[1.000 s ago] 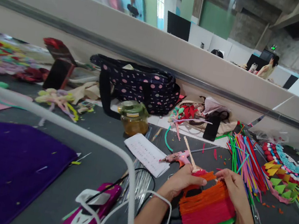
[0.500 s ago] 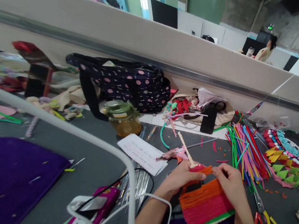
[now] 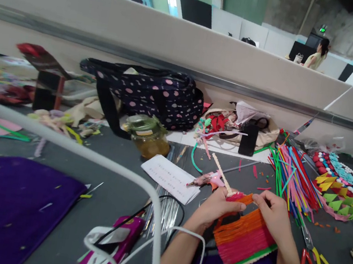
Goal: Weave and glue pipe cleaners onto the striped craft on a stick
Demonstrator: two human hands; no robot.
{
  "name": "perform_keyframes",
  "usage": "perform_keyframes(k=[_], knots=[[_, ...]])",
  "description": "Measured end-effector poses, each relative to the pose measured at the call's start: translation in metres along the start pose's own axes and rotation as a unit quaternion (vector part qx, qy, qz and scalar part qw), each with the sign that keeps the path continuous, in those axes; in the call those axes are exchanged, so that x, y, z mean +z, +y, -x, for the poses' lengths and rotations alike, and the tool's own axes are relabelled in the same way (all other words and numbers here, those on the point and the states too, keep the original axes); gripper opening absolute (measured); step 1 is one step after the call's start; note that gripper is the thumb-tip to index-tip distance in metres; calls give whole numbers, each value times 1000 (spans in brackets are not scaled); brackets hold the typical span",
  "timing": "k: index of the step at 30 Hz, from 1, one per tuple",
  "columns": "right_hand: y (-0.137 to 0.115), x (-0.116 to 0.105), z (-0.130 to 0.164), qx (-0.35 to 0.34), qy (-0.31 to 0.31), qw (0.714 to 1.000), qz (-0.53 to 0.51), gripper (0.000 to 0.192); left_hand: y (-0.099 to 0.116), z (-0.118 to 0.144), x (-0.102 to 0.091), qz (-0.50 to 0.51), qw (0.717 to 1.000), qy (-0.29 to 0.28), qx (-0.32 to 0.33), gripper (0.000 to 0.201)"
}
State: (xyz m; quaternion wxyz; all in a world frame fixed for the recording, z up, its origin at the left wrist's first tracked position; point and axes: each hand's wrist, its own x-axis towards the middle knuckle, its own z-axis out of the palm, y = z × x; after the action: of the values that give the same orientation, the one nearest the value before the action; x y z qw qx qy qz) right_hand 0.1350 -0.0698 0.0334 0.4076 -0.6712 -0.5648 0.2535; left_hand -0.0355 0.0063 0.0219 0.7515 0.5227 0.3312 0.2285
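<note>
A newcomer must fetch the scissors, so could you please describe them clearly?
On the dark grey table, find the bundle of coloured strips beyond the right hand. The scissors lie nearer the viewer, right of that hand. Metal blades and two loop handles, one red, one yellow, set them apart.

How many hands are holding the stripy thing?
2. The left hand holds the stripy thing at its upper left; the right hand pinches its orange part near the top. Some fingers are hidden.
</note>
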Motion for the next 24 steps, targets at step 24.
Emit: perform_keyframes(k=[24], knots=[[4,-5,-3,-7,-35,998,-42,32,-1,0,2,87,996,22,2,26]])
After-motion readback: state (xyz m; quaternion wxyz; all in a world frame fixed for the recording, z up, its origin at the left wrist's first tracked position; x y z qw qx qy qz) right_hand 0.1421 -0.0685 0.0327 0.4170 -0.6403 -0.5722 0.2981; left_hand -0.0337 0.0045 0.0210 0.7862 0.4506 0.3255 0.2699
